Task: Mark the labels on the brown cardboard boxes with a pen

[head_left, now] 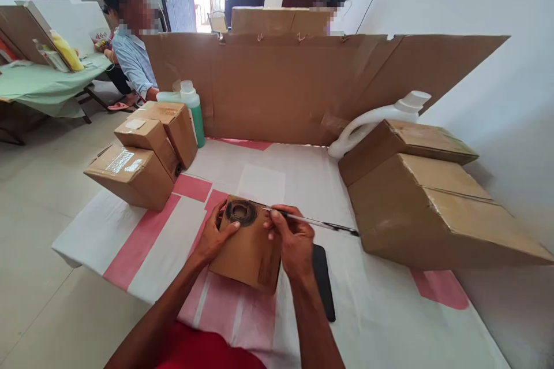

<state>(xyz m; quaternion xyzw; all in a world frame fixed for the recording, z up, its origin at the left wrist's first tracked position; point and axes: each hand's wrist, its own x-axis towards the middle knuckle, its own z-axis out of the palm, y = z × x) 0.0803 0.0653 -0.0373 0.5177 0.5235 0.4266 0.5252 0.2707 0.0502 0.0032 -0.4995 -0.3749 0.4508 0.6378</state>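
A small brown cardboard box (246,253) stands on the cloth in front of me, with a dark ring (241,212) on its top part; I cannot tell if it is drawn on or attached. My left hand (215,234) grips the box's left side, its thumb lying beside the ring. Between the thumb and fingers of my right hand (291,236) is a slim pen (322,223), pale with a dark rear end. Its tip points left, close to the box's upper right edge. Just right of the box lies a flat black phone-like object (324,282), partly hidden by my right wrist.
Cardboard boxes (142,175) and a green bottle (197,120) stand at left. Larger boxes (402,207) and a white jug (367,126) are at right. An upright cardboard panel (277,89) closes off the back. A person in a blue shirt (134,63) sits beyond.
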